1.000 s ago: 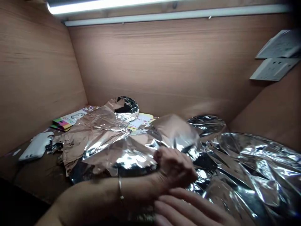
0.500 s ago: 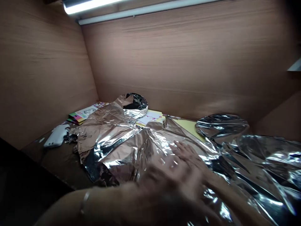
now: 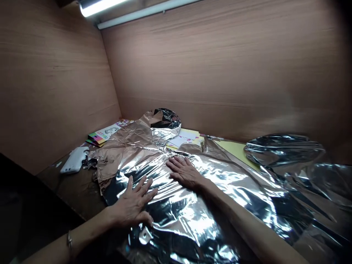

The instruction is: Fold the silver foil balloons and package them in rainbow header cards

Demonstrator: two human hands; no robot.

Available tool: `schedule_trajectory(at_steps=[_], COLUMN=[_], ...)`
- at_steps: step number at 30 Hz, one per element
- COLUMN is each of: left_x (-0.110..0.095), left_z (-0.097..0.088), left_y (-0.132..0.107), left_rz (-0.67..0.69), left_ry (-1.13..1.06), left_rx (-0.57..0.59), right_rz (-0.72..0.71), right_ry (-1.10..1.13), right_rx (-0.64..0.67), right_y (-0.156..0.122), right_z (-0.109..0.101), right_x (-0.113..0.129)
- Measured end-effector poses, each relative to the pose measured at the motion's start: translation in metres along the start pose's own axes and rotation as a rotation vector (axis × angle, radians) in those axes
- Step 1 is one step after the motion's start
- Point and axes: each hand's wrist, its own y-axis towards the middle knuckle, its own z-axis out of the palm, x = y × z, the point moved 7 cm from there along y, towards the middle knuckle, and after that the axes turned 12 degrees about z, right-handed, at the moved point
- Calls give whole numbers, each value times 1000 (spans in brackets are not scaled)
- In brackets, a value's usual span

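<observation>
A large shiny foil balloon (image 3: 176, 205), silver and copper-toned, lies flat and wrinkled across the table, with a rounded end curling up at the back. My left hand (image 3: 132, 203) rests on its near left part, fingers spread. Farther in, my right hand (image 3: 184, 173) lies flat on the foil near the middle, palm down. Neither hand grasps anything. More foil (image 3: 283, 146) spreads to the right, puckered and rounded at its back edge.
At the left, a white phone-like object (image 3: 73, 160) lies beside a small dark metal piece (image 3: 90, 162). Colourful printed packets (image 3: 103, 134) sit behind them. Yellow and white papers (image 3: 183, 138) show behind the foil. Wooden panels (image 3: 206, 73) enclose the back and left, beneath a tube light (image 3: 103, 6).
My left hand has moved left, away from my right hand, and spread out on the foil. My right hand has shifted left. The foil between them looks flatter. The view has turned slightly.
</observation>
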Motion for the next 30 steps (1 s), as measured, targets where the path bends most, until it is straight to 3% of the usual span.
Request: schedule_trajectory(at_steps=[3, 7, 10, 13, 16, 19, 23, 30], left_x=[5, 9, 25, 45, 54, 60, 60, 55], left_z=[11, 6, -17, -44, -49, -45, -41, -59], left_y=[-3, -3, -7, -11, -6, 8, 26, 36], left_rz=[-20, 13, 40, 112, 269, 342, 406, 506], left_ry=[-36, -96, -173, -81, 90, 192, 171, 2], left_rx=[7, 31, -85, -213, -146, -114, -133, -142], right_rz=[-8, -6, 27, 82, 22, -21, 131, 223], right_ry=[2, -11, -26, -38, -68, -101, -22, 56], right_rx=[5, 0, -53, -147, -154, -50, -15, -239], right_y=[0, -2, -10, -35, -73, -106, -123, -129], right_z=[8, 2, -11, -27, -31, -16, -2, -21], right_x=[-3, -1, -2, -8, -8, -7, -16, -21])
